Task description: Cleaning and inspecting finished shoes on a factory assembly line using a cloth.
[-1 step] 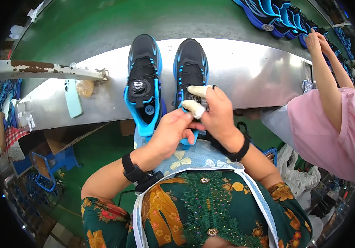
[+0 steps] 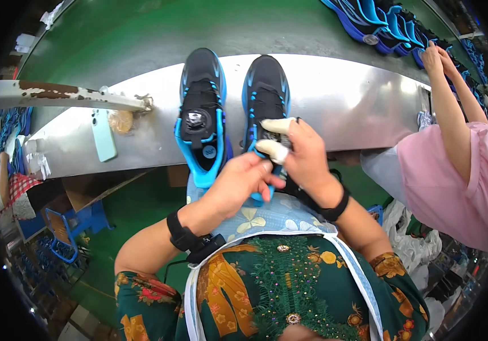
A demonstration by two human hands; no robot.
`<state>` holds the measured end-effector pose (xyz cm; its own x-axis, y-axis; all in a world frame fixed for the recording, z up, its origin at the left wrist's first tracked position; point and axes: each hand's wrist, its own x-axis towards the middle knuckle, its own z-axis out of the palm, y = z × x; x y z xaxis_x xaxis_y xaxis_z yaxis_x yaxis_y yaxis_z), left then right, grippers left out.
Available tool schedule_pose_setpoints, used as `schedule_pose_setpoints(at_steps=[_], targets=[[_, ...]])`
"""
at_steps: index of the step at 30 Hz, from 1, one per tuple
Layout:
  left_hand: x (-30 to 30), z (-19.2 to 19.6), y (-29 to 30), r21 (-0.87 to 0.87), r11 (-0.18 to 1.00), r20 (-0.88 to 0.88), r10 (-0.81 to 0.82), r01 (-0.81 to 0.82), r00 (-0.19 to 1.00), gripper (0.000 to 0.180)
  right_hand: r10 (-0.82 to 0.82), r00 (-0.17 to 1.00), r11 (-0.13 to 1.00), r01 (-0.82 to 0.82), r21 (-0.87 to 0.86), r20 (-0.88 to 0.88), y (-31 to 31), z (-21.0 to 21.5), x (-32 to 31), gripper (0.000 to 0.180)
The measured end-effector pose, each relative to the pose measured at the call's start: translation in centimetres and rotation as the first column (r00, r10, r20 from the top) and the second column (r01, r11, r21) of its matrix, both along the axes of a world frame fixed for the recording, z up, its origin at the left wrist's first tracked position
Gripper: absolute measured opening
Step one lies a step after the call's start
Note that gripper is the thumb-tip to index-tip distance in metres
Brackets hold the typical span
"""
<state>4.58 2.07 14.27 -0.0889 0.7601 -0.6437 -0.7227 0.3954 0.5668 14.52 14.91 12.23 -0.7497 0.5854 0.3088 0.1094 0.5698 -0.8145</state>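
Two black sneakers with bright blue trim stand side by side, toes pointing away from me. On the tongue of the left sneaker (image 2: pixel 201 94) sits a round black dial (image 2: pixel 196 118); neither of my hands touches that shoe. My right hand (image 2: pixel 310 162) reaches over the right sneaker (image 2: pixel 265 85), with pale covers on two fingers. These fingers close on the tongue area, hiding most of what is there. My left hand (image 2: pixel 237 183) is at this sneaker's heel opening, thumb and fingers drawn together beside the covered fingers. Whatever it pinches is hidden, and its lower fingers are slightly blurred.
The shoes stand on a shiny metal ledge (image 2: pixel 346 108) along a green surface (image 2: pixel 136 34). At left are a mint phone (image 2: pixel 104 135), an amber lump (image 2: pixel 120 121) and a chipped white bar (image 2: pixel 67 94). At right, a co-worker's hands (image 2: pixel 436 54) are near lined-up shoes (image 2: pixel 391 28).
The whole view has shifted slightly, so shoes and ledge sit a little further right. My left hand's fingers have moved slightly at the heel; my right hand stays at the right sneaker's tongue.
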Motion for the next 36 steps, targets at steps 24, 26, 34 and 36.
schedule_pose_setpoints(at_steps=[24, 26, 34, 36], targets=[[-13.3, -1.7, -1.5, 0.278, 0.896, -0.87, 0.081, 0.347, 0.486, 0.03, 0.537, 0.667, 0.769, -0.639, 0.025, 0.516, 7.7, -1.3, -15.6, 0.056], [-14.8, -0.9, -2.9, 0.183, 0.886, -0.876, -0.049, 0.425, 0.479, 0.039, 0.579, 0.629, 0.768, -0.634, -0.089, 0.519, 7.1, -0.9, -16.3, 0.06], [-12.7, -3.0, -4.7, 0.159, 0.983, -0.846, 0.087, 0.094, 0.526, 0.044, 0.568, 0.584, 0.763, -0.638, -0.104, 0.581, 6.1, -1.1, -17.9, 0.066], [-15.2, -2.6, -5.1, 0.191, 0.874, -0.83, -0.099, 0.446, 0.549, 0.058, 0.585, 0.561, 0.749, -0.651, -0.125, 0.585, 6.3, -0.5, -18.0, 0.067]])
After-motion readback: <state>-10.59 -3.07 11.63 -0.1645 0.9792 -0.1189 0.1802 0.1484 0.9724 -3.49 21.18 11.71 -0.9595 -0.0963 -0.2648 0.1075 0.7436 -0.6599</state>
